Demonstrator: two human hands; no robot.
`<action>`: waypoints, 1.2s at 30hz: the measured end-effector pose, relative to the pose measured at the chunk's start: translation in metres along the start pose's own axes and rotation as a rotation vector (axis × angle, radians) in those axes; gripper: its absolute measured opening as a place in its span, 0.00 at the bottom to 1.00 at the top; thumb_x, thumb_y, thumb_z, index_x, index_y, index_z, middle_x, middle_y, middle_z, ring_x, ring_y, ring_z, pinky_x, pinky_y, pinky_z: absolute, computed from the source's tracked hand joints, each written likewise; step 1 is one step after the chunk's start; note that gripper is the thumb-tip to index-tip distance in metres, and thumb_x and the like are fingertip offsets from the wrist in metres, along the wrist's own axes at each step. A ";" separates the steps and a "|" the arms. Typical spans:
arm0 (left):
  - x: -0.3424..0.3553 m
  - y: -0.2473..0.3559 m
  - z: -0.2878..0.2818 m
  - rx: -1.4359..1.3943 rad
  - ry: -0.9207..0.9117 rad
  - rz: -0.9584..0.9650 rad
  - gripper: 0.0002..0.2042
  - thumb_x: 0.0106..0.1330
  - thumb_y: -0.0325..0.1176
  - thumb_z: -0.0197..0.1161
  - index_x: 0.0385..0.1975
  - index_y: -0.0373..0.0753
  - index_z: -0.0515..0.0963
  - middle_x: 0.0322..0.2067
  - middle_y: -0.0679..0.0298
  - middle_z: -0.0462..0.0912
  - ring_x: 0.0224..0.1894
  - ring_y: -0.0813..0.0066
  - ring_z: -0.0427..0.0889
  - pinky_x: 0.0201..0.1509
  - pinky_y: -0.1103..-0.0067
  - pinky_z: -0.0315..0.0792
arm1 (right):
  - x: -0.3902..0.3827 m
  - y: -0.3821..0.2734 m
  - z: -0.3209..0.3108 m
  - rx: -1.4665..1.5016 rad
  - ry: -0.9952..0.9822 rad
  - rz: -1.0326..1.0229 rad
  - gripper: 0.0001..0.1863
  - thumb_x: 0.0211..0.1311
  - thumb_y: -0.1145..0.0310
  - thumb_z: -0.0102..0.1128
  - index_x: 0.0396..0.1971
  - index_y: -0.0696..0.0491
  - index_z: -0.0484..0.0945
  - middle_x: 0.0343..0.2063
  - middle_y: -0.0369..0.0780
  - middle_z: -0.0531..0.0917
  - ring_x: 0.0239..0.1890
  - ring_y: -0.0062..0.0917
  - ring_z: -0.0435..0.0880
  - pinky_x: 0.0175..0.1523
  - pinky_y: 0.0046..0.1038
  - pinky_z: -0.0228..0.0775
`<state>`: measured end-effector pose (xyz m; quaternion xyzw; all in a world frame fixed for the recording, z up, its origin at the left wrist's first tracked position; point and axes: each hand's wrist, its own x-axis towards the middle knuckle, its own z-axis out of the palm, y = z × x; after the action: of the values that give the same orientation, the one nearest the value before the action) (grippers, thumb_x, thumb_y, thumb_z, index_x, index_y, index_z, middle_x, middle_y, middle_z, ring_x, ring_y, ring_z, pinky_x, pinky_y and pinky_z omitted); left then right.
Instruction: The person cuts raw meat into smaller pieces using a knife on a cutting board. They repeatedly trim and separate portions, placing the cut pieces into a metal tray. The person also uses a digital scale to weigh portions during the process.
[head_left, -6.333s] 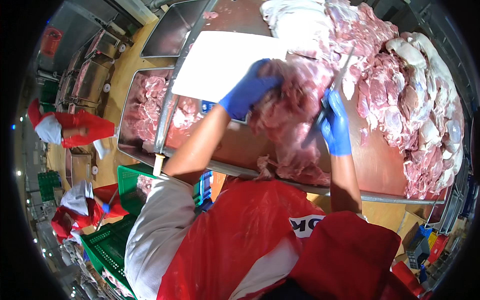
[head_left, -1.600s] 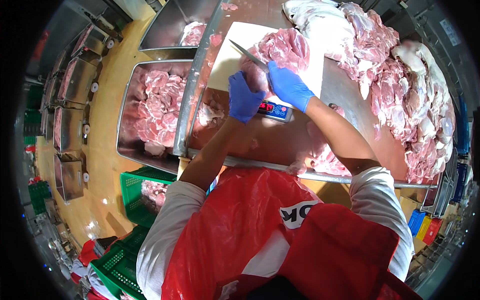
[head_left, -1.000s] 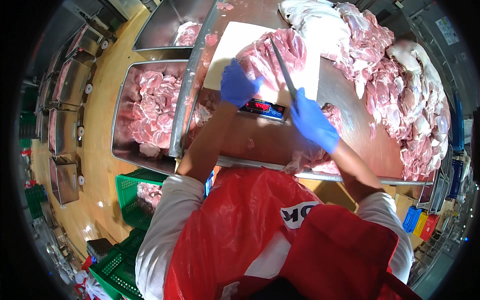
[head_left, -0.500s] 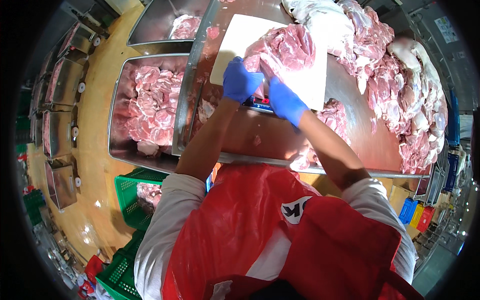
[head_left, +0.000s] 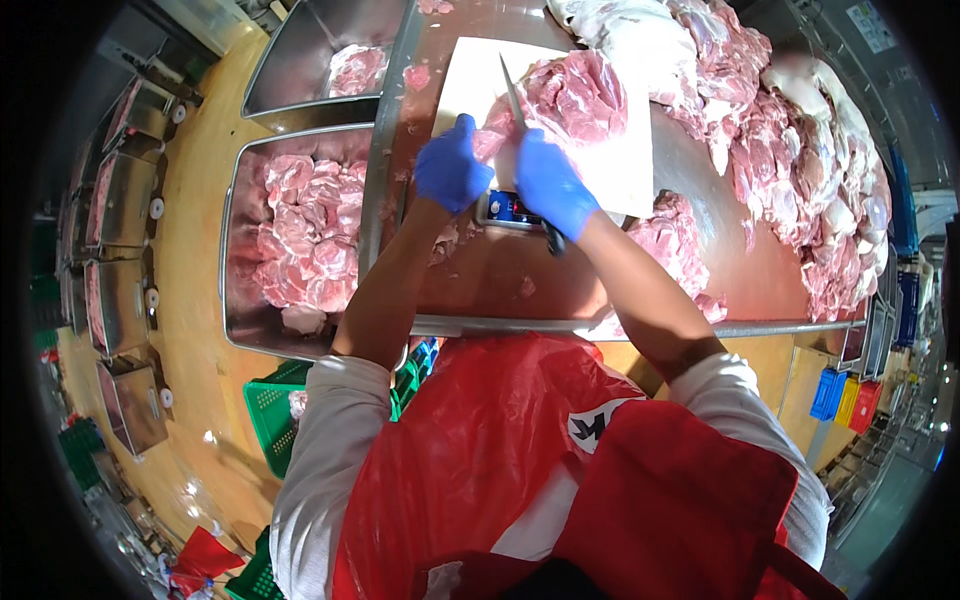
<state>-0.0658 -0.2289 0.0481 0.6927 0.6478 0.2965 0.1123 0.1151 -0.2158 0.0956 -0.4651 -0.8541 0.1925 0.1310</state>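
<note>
A large piece of raw pink meat [head_left: 580, 100] lies on the white cutting board [head_left: 630, 170]. My left hand [head_left: 450, 168], in a blue glove, is closed at the left end of this meat and grips its edge. My right hand [head_left: 553, 185], gloved too, is wrapped round a knife [head_left: 512, 88]. The blade points away from me, over the left part of the meat, and the dark handle end sticks out below my fist. Partly hidden between my wrists, a small scale [head_left: 497, 208] with a lit display shows at the board's near edge.
To the left, one steel tub [head_left: 232, 250] holds many meat pieces; another tub [head_left: 262, 85] behind it holds a few. Big cuts of meat [head_left: 800, 180] are heaped along the right of the steel table [head_left: 740, 285]. More meat [head_left: 672, 245] lies near my right forearm. A green crate [head_left: 268, 415] stands below left.
Both hands have drawn slightly apart, the left one moving left. The knife blade, hidden behind the meat and hands before, now stands up in plain sight. The view has shifted a little.
</note>
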 end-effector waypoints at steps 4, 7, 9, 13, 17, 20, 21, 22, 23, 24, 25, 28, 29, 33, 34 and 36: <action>-0.004 0.003 -0.011 -0.049 -0.061 -0.005 0.23 0.49 0.36 0.65 0.45 0.38 0.67 0.31 0.42 0.80 0.34 0.36 0.80 0.37 0.51 0.72 | 0.048 0.010 0.033 -0.254 -0.032 -0.007 0.15 0.57 0.78 0.55 0.41 0.72 0.70 0.34 0.62 0.81 0.39 0.52 0.85 0.47 0.42 0.78; -0.009 0.004 -0.013 -0.034 -0.055 0.016 0.23 0.49 0.37 0.64 0.46 0.37 0.69 0.32 0.43 0.81 0.36 0.38 0.81 0.38 0.53 0.73 | 0.042 0.011 0.039 -0.277 -0.154 0.026 0.17 0.57 0.77 0.56 0.43 0.73 0.68 0.33 0.61 0.81 0.39 0.51 0.85 0.46 0.41 0.79; -0.009 0.004 -0.016 -0.006 -0.036 0.027 0.23 0.50 0.37 0.64 0.47 0.37 0.70 0.32 0.45 0.81 0.37 0.40 0.81 0.38 0.54 0.73 | 0.012 0.017 0.040 -0.240 -0.221 0.063 0.19 0.58 0.76 0.56 0.45 0.73 0.66 0.33 0.60 0.80 0.39 0.51 0.84 0.44 0.41 0.79; -0.008 -0.005 -0.025 0.164 0.030 0.155 0.16 0.52 0.34 0.64 0.42 0.43 0.73 0.30 0.55 0.81 0.34 0.51 0.82 0.34 0.59 0.72 | -0.071 0.017 0.012 -0.454 -0.236 -0.238 0.24 0.61 0.75 0.53 0.51 0.78 0.62 0.30 0.55 0.79 0.31 0.46 0.82 0.39 0.41 0.76; 0.005 0.001 -0.053 0.362 0.039 0.384 0.17 0.54 0.33 0.65 0.45 0.45 0.75 0.34 0.61 0.80 0.39 0.58 0.80 0.40 0.64 0.70 | -0.110 0.026 -0.017 -0.309 -0.391 -0.040 0.26 0.66 0.70 0.50 0.55 0.77 0.63 0.26 0.53 0.78 0.27 0.42 0.80 0.34 0.39 0.74; 0.004 0.015 -0.076 0.339 -0.006 0.442 0.19 0.52 0.31 0.67 0.46 0.44 0.77 0.42 0.62 0.80 0.46 0.59 0.79 0.48 0.63 0.70 | -0.113 0.016 -0.035 -0.121 -0.432 0.216 0.21 0.70 0.68 0.49 0.53 0.70 0.66 0.22 0.53 0.79 0.24 0.44 0.80 0.31 0.41 0.72; 0.003 0.017 -0.082 0.332 -0.021 0.464 0.20 0.51 0.32 0.68 0.46 0.43 0.77 0.42 0.63 0.80 0.47 0.59 0.79 0.49 0.64 0.70 | -0.114 0.009 -0.041 -0.064 -0.389 0.186 0.19 0.69 0.71 0.47 0.51 0.71 0.65 0.22 0.54 0.79 0.24 0.45 0.81 0.30 0.43 0.73; 0.003 0.020 -0.087 0.324 -0.037 0.484 0.20 0.50 0.32 0.69 0.46 0.43 0.77 0.43 0.64 0.79 0.47 0.60 0.79 0.50 0.64 0.69 | -0.118 0.000 -0.048 -0.009 -0.346 0.156 0.17 0.69 0.73 0.45 0.49 0.72 0.65 0.21 0.55 0.79 0.24 0.47 0.81 0.29 0.44 0.73; 0.000 0.023 -0.092 0.327 -0.044 0.481 0.21 0.50 0.32 0.70 0.46 0.43 0.77 0.44 0.64 0.79 0.47 0.60 0.79 0.50 0.64 0.69 | -0.123 -0.005 -0.048 0.058 -0.305 0.126 0.15 0.69 0.76 0.44 0.48 0.74 0.65 0.21 0.56 0.79 0.24 0.48 0.82 0.28 0.46 0.73; -0.002 0.028 -0.096 0.330 -0.051 0.476 0.21 0.49 0.32 0.71 0.46 0.43 0.77 0.44 0.64 0.79 0.48 0.60 0.78 0.50 0.64 0.69 | -0.125 -0.003 -0.035 0.158 -0.314 0.277 0.14 0.70 0.70 0.46 0.47 0.66 0.66 0.23 0.55 0.79 0.25 0.50 0.81 0.31 0.46 0.70; -0.004 0.031 -0.099 0.332 -0.059 0.470 0.22 0.49 0.32 0.71 0.47 0.43 0.77 0.44 0.64 0.79 0.48 0.60 0.78 0.50 0.64 0.69 | -0.120 -0.002 -0.029 0.149 -0.278 0.179 0.14 0.70 0.72 0.45 0.46 0.68 0.66 0.23 0.56 0.79 0.26 0.49 0.82 0.30 0.47 0.71; -0.005 0.044 -0.102 0.406 -0.084 0.492 0.23 0.49 0.33 0.71 0.47 0.44 0.76 0.46 0.64 0.79 0.49 0.60 0.78 0.50 0.64 0.68 | -0.083 -0.001 -0.004 0.231 -0.126 0.093 0.11 0.68 0.76 0.41 0.42 0.70 0.66 0.24 0.60 0.79 0.31 0.52 0.84 0.35 0.49 0.75; -0.001 0.048 -0.102 0.465 -0.049 0.517 0.22 0.49 0.34 0.71 0.46 0.45 0.77 0.44 0.65 0.79 0.47 0.60 0.78 0.49 0.65 0.69 | -0.062 -0.003 0.011 0.341 -0.050 0.171 0.10 0.67 0.78 0.40 0.42 0.67 0.67 0.26 0.63 0.79 0.34 0.55 0.84 0.40 0.52 0.75; 0.033 0.061 -0.126 0.164 -0.113 0.515 0.15 0.51 0.35 0.70 0.40 0.48 0.79 0.34 0.66 0.82 0.39 0.63 0.81 0.45 0.70 0.71 | -0.024 -0.005 0.019 0.508 -0.075 0.266 0.11 0.71 0.69 0.43 0.40 0.64 0.67 0.22 0.54 0.80 0.20 0.44 0.82 0.25 0.43 0.73; 0.045 0.067 -0.136 0.241 -0.068 0.537 0.12 0.52 0.32 0.68 0.37 0.47 0.79 0.29 0.65 0.82 0.35 0.61 0.82 0.41 0.71 0.72 | -0.027 -0.008 0.001 0.601 -0.146 0.336 0.11 0.71 0.68 0.43 0.40 0.63 0.67 0.19 0.52 0.79 0.17 0.40 0.81 0.23 0.41 0.72; 0.077 0.028 -0.153 0.623 0.047 0.639 0.15 0.50 0.32 0.70 0.40 0.46 0.79 0.33 0.64 0.84 0.38 0.58 0.82 0.40 0.67 0.73 | -0.044 -0.015 -0.034 0.619 -0.315 0.339 0.11 0.71 0.68 0.45 0.40 0.62 0.67 0.15 0.44 0.76 0.13 0.30 0.77 0.19 0.35 0.69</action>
<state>-0.1292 -0.1936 0.2056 0.8520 0.4619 0.1226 -0.2139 0.1409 -0.2533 0.1304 -0.5030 -0.6761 0.5292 0.0988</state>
